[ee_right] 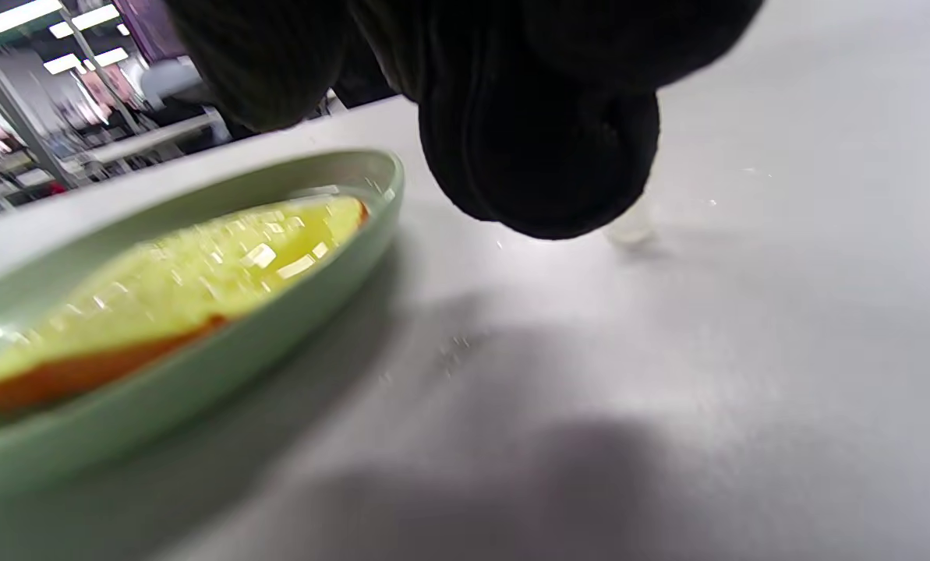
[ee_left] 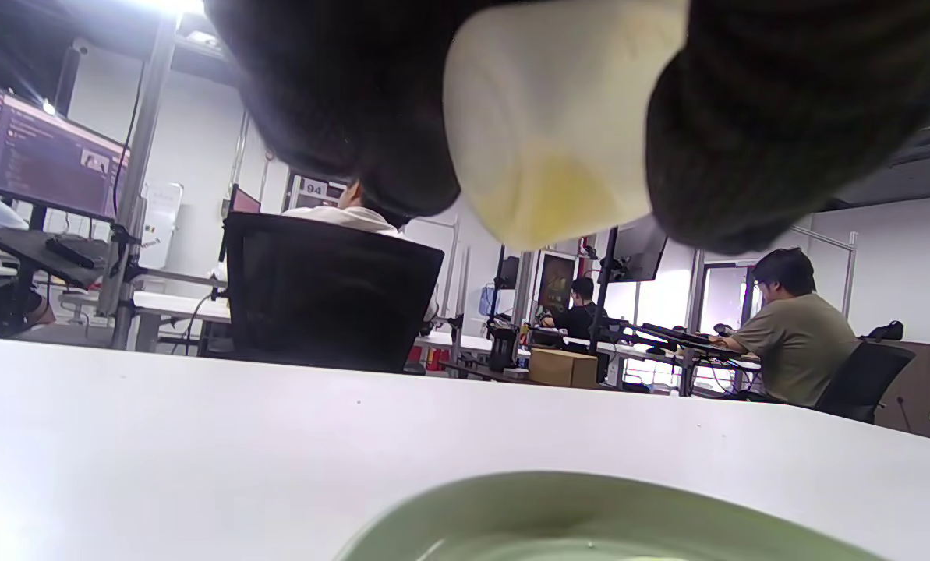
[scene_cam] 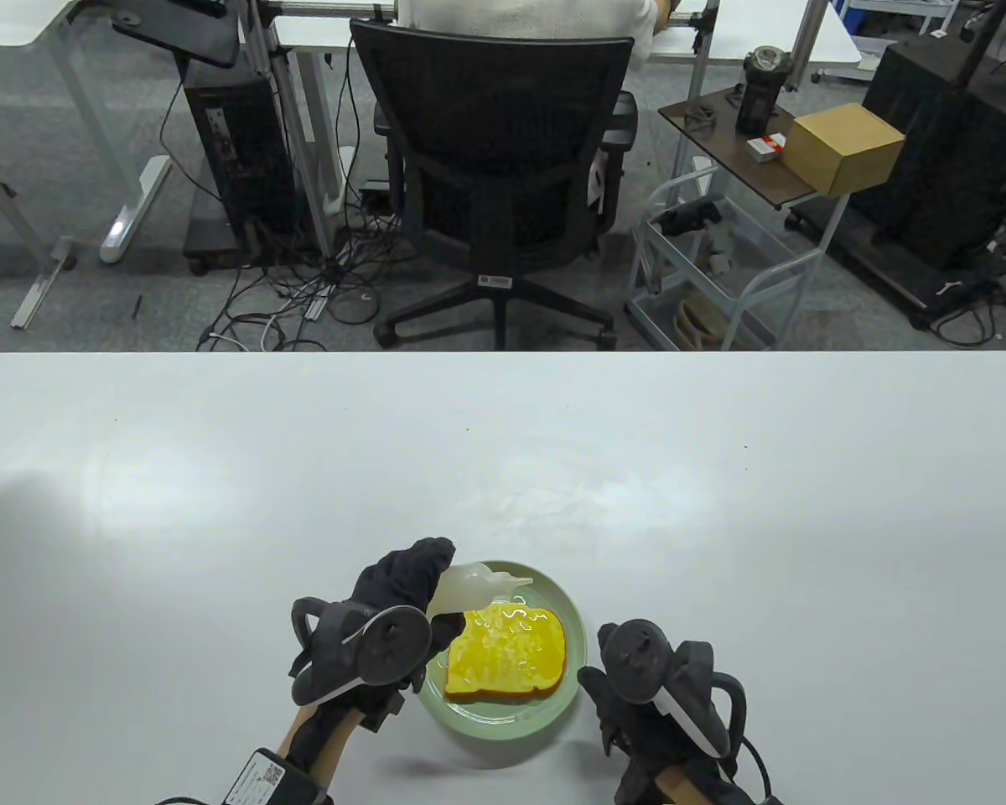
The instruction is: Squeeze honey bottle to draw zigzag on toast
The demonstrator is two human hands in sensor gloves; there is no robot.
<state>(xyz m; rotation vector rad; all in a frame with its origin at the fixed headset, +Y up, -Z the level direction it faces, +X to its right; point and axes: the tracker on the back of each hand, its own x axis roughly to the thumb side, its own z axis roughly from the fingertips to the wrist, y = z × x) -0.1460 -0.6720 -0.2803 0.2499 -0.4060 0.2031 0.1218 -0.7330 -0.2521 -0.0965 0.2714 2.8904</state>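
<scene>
A slice of toast [scene_cam: 507, 654] with glossy honey lines lies on a pale green plate [scene_cam: 503, 728] near the table's front edge. My left hand [scene_cam: 443, 591] grips a translucent white squeeze bottle [scene_cam: 469, 587] over the plate's far left rim, its nozzle tilted right over the toast's far edge. In the left wrist view the bottle [ee_left: 558, 117] sits between gloved fingers [ee_left: 340, 101]. My right hand [scene_cam: 599, 683] rests on the table just right of the plate, fingers [ee_right: 542, 140] curled under. A small clear piece [ee_right: 628, 230] shows below them; what it is cannot be told.
The white table [scene_cam: 721, 520] stretches wide behind and to both sides of the plate. Past its far edge stand an office chair [scene_cam: 503, 168], a metal cart [scene_cam: 721, 277] and desks.
</scene>
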